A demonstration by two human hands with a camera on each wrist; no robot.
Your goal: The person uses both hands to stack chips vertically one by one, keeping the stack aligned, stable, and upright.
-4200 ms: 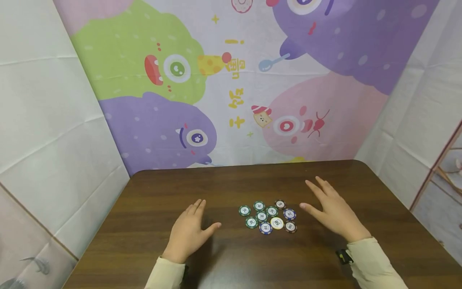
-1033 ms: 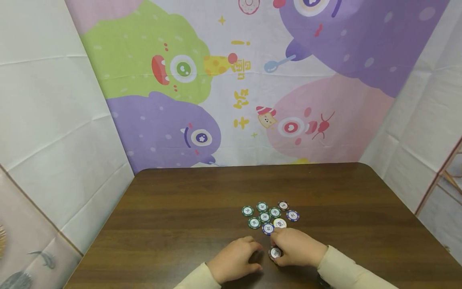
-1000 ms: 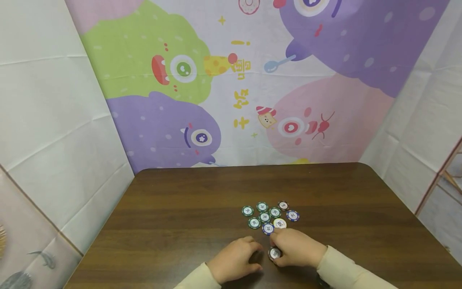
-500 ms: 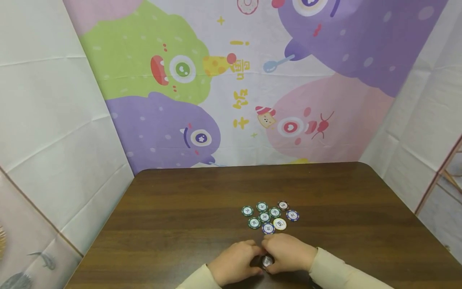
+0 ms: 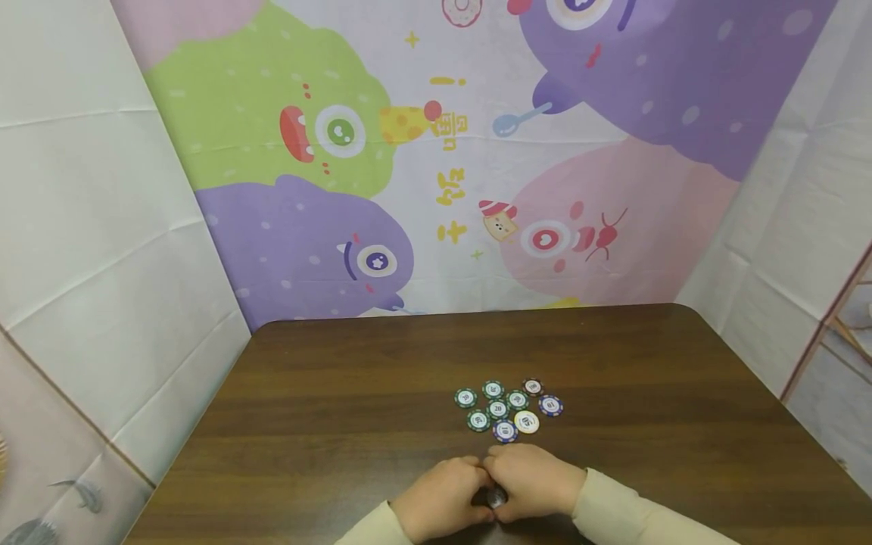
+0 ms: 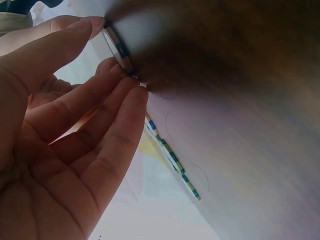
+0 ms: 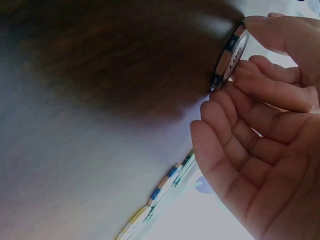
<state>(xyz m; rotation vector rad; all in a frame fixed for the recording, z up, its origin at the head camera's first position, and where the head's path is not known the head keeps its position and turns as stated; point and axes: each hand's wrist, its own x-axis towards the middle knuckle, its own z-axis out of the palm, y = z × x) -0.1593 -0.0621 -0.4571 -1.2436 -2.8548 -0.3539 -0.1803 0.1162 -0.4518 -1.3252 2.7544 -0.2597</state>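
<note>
In the head view, my left hand (image 5: 443, 499) and right hand (image 5: 534, 481) meet fingertip to fingertip around a dark poker chip (image 5: 496, 496) near the front of the table. It lies flat, largely hidden by the fingers. Seen from the right wrist, the chip (image 7: 232, 57) has a black and tan edge and a printed white centre; right thumb and fingertips sit at opposite sides of its rim. From the left wrist, left thumb and fingers likewise bracket the chip (image 6: 118, 49). Beyond the hands, several green chips (image 5: 498, 409) lie grouped with blue chips (image 5: 506, 431) and a yellow-edged chip (image 5: 527, 421).
A brown chip (image 5: 534, 387) lies at the back of the group. The dark wooden table (image 5: 327, 393) has rounded far corners. A cartoon-printed cloth (image 5: 463, 280) hangs behind its far edge, and pale cloth walls (image 5: 88, 197) stand at both sides.
The right hand came in from the right and brought a brown-edged chip out of the group toward the front, then left to the left hand. The left hand moved right, and both closed around it.
</note>
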